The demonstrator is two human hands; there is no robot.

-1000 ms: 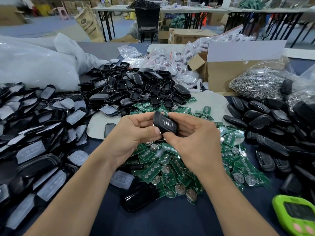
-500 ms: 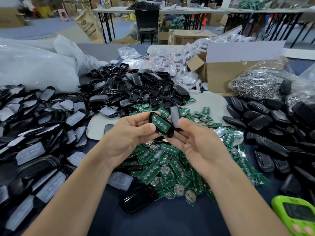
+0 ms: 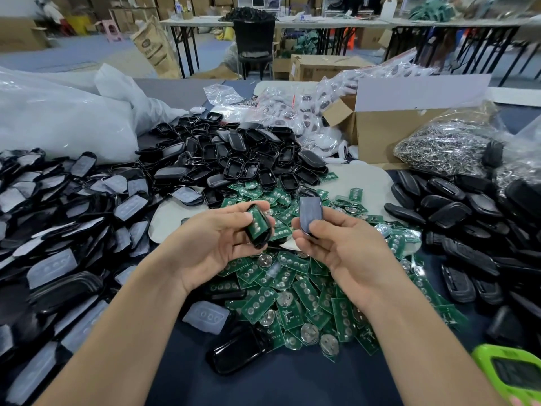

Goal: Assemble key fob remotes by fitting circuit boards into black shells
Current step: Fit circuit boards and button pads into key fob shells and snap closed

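Above the board pile, left hand grips board-loaded shell and right hand pinches cover; the tilt could spill the board.

Premises present as a small-parts assembly workshop within a warehouse-type hall. The dark work table carries bulk loose stock: heaps of black shells, a spread of green circuit boards, a clear bag of metal rings, an open cardboard box and large plastic bags. Behind it, long folding tables on a bare floor, cartons and a paper sack indicate further work and storage space.
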